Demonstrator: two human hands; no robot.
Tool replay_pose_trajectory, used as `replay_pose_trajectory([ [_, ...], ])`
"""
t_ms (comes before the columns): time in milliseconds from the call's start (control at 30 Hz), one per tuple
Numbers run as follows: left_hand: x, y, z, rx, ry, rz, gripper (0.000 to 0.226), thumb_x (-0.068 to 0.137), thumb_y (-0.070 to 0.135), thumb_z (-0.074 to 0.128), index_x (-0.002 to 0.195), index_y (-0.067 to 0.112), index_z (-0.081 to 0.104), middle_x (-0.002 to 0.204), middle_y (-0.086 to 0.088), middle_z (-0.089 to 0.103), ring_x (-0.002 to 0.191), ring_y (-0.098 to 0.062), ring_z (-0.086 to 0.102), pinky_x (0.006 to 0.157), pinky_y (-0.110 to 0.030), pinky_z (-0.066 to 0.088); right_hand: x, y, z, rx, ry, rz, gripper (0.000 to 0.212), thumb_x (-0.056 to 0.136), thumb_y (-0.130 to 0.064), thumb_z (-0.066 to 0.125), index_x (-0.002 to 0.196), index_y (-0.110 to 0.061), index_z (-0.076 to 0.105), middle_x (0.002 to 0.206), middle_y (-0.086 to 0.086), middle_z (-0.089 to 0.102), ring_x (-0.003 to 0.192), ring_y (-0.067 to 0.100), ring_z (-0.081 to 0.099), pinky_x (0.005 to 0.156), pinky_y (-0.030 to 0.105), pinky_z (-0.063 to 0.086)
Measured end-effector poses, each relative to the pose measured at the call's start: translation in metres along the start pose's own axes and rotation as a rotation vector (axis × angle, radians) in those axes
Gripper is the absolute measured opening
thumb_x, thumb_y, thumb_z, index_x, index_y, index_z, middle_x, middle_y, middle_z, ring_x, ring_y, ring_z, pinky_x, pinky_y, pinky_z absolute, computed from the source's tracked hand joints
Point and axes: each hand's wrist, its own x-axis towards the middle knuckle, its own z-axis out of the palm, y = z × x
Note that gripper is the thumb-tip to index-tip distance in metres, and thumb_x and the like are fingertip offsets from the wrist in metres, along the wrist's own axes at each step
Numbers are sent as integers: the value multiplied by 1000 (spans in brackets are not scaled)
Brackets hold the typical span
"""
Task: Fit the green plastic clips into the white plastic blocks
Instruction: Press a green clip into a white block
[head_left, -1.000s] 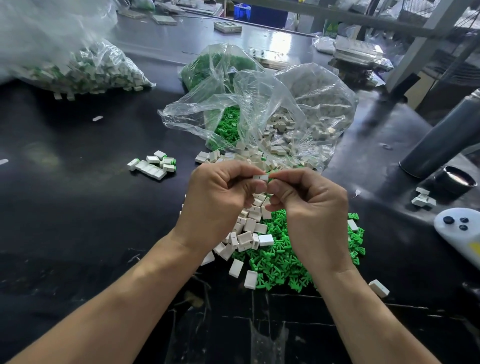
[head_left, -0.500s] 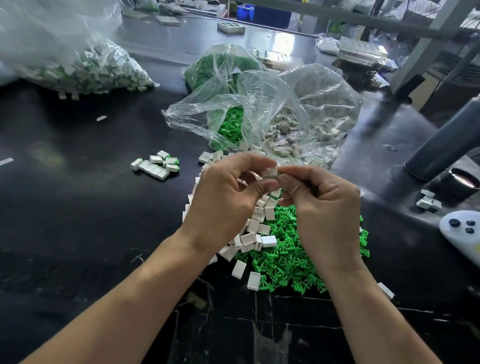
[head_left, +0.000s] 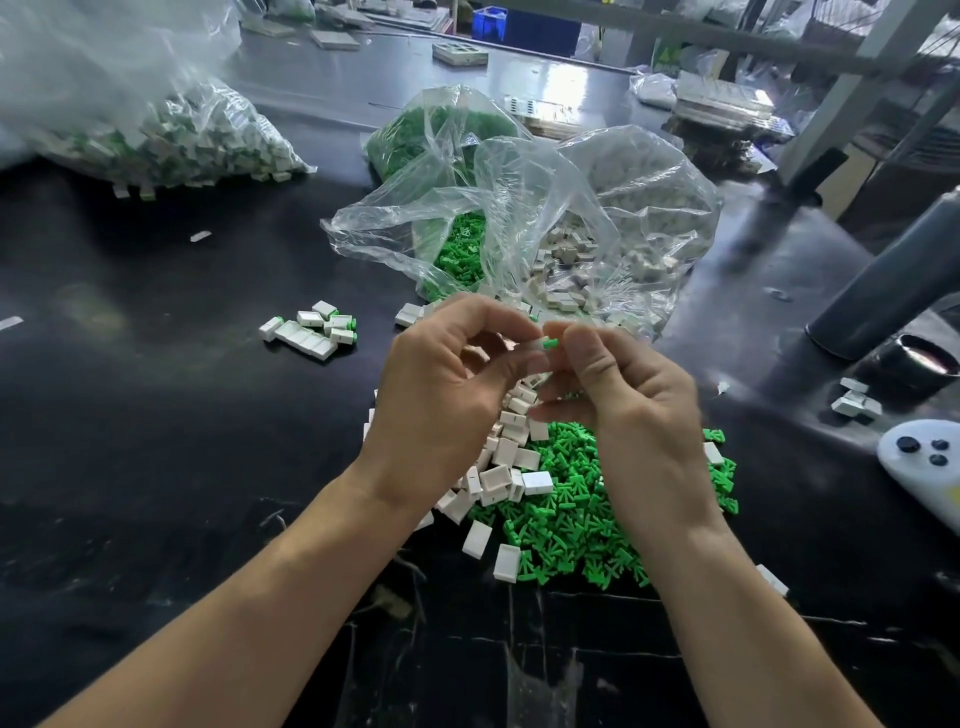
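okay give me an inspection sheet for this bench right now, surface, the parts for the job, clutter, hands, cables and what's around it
Surface: black worktable, glossy, scuffed near the front edge.
Job's things: loose green clips heaped beside loose white blocks; finished pieces grouped to the left; open clip bag and block bag behind; bag of assembled parts far left.
Clutter: dark cylinder, black cup, white controller, a few stray blocks.
Hands: left hand pinches a white block; right hand pinches a green clip at its end.
Cables: nothing seen.
Surroundings: grey frame posts, blue bin, trays at the far edge.
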Motion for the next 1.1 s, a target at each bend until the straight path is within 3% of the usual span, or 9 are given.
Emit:
replay_pose_trajectory([
  [167, -1, 0, 4, 139, 11, 128, 19, 81, 6, 84, 87, 17, 69, 97, 3, 68, 98, -19, 64, 87, -17, 42, 1, -1, 4, 185, -185, 169, 47, 104, -45, 50, 89, -11, 78, 87, 14, 72, 76, 28, 67, 64, 38, 59],
  [300, 0, -3, 1, 110, -61, 101, 15, 93, 9, 73, 105, 17, 69, 103, 5, 69, 97, -16, 65, 87, -28, 50, 4, -1, 0, 232, -183, 164, 45, 102, -46, 52, 89, -12, 79, 87, 14, 72, 74, 25, 67, 63, 36, 60],
  [367, 2, -4, -2, 77, -100, 50, 23, 98, 3, 64, 115, 15, 72, 110, 5, 69, 103, -11, 65, 90, -24, 51, 5, -3, -2, 224, -200, 167, 44, 100, -47, 53, 90, -13, 78, 87, 15, 72, 73, 24, 66, 62, 36, 60],
  [467, 5, -3, -2, 79, -168, 21, 22, 97, 1, 65, 111, 14, 76, 116, 2, 67, 111, -12, 64, 97, -25, 50, 5, -2, -2, 190, -209, 175, 46, 99, -48, 54, 92, -9, 77, 86, 14, 71, 72, 24, 64, 59, 34, 58],
  [600, 5, -5, 0, 57, -150, -11, 11, 91, 6, 74, 99, 14, 75, 113, 3, 68, 105, -15, 65, 93, -36, 50, 5, -3, -1, 159, -200, 184, 51, 100, -52, 53, 90, -6, 75, 83, 15, 71, 67, 24, 61, 51, 31, 51],
  [733, 5, -6, 1, 115, -143, 30, 10, 90, 11, 77, 98, 16, 73, 110, 6, 68, 105, -13, 64, 90, -19, 43, 4, -4, 3, -2, -166, 179, 61, 103, -61, 38, 77, -21, 75, 74, 11, 70, 58, 22, 55, 44, 30, 40],
  [900, 1, -7, 10, 204, -171, 123, 8, 93, 19, 75, 99, 22, 70, 108, 10, 67, 111, -15, 62, 96, -31, 47, 2, -4, 10, -93, -88, 172, 69, 109, -55, 27, 55, -26, 58, 51, -1, 43, 43, 10, 35, 39, 20, 30],
  [1033, -3, -5, 18, 176, -154, 106, 8, 92, 19, 75, 98, 18, 70, 105, 8, 66, 105, -13, 64, 89, -22, 47, 2, -4, 15, -37, -46, 127, 65, 107, -45, 27, 57, -39, 68, 46, -10, 37, 39, 5, 32, 38, 17, 29],
  [1100, -3, -4, 19, 153, -137, 81, 10, 91, 19, 78, 98, 17, 71, 103, 7, 66, 101, -13, 65, 86, -20, 48, 2, -1, 16, 16, -4, 144, 62, 103, -48, 31, 53, -34, 65, 44, -11, 38, 38, 5, 32, 38, 16, 30],
])
